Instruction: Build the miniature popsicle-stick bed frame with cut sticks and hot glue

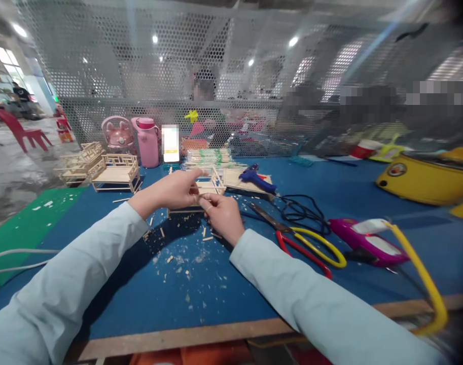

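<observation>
At the middle of the table, a miniature bench made of thin wooden sticks stands partly hidden behind my hands. My left hand reaches over its seat from the left, index finger stretched to the right, thumb and other fingers closed. Against those fingertips, my right hand pinches at the bench's front edge. Whatever sits between the fingertips is too small to name. Short stick offcuts lie scattered below the hands. Further left stands another miniature wooden bench, with more such pieces behind it.
To the right lie a blue glue gun, large scissors with red and yellow handles, a black cord and a magenta tool. Bundled sticks, a lit phone and a pink bottle stand before a perforated metal screen.
</observation>
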The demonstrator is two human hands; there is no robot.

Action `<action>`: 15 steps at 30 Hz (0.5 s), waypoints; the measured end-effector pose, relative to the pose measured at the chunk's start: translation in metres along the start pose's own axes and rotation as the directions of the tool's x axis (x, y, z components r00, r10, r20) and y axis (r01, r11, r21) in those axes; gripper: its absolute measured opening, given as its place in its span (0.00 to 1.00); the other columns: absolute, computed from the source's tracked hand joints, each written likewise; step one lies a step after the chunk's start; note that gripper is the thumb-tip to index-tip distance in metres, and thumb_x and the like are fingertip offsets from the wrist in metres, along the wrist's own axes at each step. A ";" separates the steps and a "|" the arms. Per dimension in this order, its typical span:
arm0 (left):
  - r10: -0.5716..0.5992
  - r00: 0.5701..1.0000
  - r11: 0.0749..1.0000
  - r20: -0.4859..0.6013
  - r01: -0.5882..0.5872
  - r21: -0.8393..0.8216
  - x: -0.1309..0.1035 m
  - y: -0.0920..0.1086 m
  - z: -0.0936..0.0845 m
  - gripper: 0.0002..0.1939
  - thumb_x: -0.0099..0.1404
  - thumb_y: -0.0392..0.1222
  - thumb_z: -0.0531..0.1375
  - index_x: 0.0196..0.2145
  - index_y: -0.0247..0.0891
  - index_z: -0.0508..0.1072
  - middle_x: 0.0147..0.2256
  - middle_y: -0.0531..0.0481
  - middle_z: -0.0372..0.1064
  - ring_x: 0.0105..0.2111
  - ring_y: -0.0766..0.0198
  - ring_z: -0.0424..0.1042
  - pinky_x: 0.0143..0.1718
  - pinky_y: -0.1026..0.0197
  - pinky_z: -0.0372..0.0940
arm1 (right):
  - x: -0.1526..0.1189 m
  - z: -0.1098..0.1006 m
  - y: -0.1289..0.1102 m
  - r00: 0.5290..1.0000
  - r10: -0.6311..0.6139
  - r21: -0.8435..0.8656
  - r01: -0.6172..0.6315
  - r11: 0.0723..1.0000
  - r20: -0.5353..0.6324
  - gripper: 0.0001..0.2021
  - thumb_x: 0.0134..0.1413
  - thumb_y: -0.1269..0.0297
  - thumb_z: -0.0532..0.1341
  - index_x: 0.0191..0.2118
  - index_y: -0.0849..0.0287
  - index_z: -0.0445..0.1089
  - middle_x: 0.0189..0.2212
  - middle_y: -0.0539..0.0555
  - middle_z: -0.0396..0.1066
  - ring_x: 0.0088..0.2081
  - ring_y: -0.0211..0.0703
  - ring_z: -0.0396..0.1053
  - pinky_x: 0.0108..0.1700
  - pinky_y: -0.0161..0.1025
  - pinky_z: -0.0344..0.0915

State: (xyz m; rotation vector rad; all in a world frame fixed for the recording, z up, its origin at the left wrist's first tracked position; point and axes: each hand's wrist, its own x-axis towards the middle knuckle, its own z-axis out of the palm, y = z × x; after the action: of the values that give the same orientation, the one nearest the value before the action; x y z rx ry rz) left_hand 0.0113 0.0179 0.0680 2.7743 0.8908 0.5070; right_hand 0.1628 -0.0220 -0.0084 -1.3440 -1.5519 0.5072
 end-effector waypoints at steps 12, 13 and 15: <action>-0.030 0.996 0.997 -0.080 0.036 0.067 0.002 -0.004 0.007 0.24 0.55 0.35 0.56 0.51 0.35 0.63 0.34 0.45 0.74 0.34 0.61 0.72 0.33 0.63 0.61 | 0.001 -0.005 -0.004 0.996 -0.089 -0.208 0.090 0.974 0.018 0.11 0.47 0.61 0.56 0.24 0.59 0.72 0.13 0.46 0.62 0.19 0.34 0.58 0.24 0.32 0.53; -0.028 0.996 0.997 -0.084 0.034 0.070 0.002 -0.004 0.007 0.24 0.55 0.35 0.56 0.51 0.35 0.63 0.34 0.45 0.74 0.34 0.61 0.72 0.33 0.63 0.61 | 0.000 -0.005 -0.004 0.997 -0.076 -0.225 0.080 0.971 0.024 0.09 0.46 0.61 0.57 0.26 0.59 0.73 0.14 0.46 0.62 0.19 0.34 0.58 0.24 0.32 0.53; -0.022 0.996 0.996 -0.091 0.030 0.083 0.002 -0.004 0.008 0.25 0.54 0.34 0.56 0.51 0.34 0.63 0.34 0.45 0.74 0.34 0.61 0.72 0.33 0.63 0.61 | -0.004 -0.006 -0.005 0.999 -0.044 -0.244 0.047 0.969 0.018 0.09 0.43 0.63 0.58 0.32 0.59 0.73 0.14 0.45 0.62 0.19 0.34 0.58 0.24 0.32 0.53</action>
State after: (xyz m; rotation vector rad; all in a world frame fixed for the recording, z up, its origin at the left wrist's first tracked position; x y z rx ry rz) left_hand 0.0139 0.0222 0.0603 2.8313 0.9882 0.6076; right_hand 0.1650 -0.0285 -0.0033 -1.4880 -1.6933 0.3029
